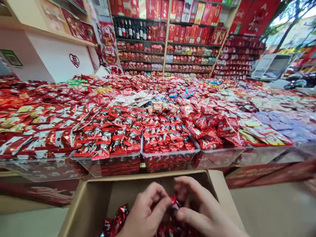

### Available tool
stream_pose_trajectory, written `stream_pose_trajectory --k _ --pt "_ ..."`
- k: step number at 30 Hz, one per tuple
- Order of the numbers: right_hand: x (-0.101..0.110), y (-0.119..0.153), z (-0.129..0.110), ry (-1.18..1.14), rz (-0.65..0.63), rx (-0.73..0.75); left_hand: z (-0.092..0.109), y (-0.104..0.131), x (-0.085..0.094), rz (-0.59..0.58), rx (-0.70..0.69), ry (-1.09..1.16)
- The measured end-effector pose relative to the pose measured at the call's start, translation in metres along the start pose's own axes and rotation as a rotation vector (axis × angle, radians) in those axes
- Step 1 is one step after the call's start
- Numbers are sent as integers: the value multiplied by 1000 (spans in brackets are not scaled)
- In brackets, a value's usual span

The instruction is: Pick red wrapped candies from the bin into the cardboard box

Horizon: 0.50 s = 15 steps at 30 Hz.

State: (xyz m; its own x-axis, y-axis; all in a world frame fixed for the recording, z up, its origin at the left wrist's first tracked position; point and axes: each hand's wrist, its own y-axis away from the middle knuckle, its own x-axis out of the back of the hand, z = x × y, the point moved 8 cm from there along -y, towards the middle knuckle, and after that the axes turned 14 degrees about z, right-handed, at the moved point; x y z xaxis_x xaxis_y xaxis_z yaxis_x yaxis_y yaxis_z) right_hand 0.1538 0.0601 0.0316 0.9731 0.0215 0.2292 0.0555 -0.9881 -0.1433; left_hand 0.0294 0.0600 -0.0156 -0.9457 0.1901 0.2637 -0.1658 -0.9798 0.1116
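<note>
Over an open cardboard box (74, 204), both hands meet around a small red-wrapped candy (174, 201). My left hand (150, 209) is closed, with its thumb and forefinger pinching the wrapper. Curled round the other side, my right hand (201, 205) presses its thumb against the same candy; some of its fingers are in shadow. Below the hands, more shiny red candies (166, 229) lie inside the box, partly hidden by the fingers. Another cluster of red candies (119, 215) shows at the left, beside my left wrist.
Just beyond the box stand clear plastic bins, one of small red candies (165, 133), one of red and brown candies (111, 135) and one of larger red packets (228, 130). Shelves (166, 39) with red boxes and wine bottles (130, 29) rise behind. A scooter (298, 79) is outside at right.
</note>
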Motion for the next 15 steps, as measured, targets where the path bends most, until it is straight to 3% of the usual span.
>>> stream_pose_trajectory --k 2,4,6,12,15 --pt "-16 2 7 -17 -28 -26 24 1 11 115 -23 111" --pt "-21 -3 4 -29 24 31 29 -1 18 182 -4 188" --pt "-23 -9 1 -71 62 72 21 -4 21 214 55 232" --pt "-29 -17 21 -214 9 -104 0 -12 20 231 112 327" --pt "-32 -15 25 -206 -20 -102 -3 -11 19 211 142 317"
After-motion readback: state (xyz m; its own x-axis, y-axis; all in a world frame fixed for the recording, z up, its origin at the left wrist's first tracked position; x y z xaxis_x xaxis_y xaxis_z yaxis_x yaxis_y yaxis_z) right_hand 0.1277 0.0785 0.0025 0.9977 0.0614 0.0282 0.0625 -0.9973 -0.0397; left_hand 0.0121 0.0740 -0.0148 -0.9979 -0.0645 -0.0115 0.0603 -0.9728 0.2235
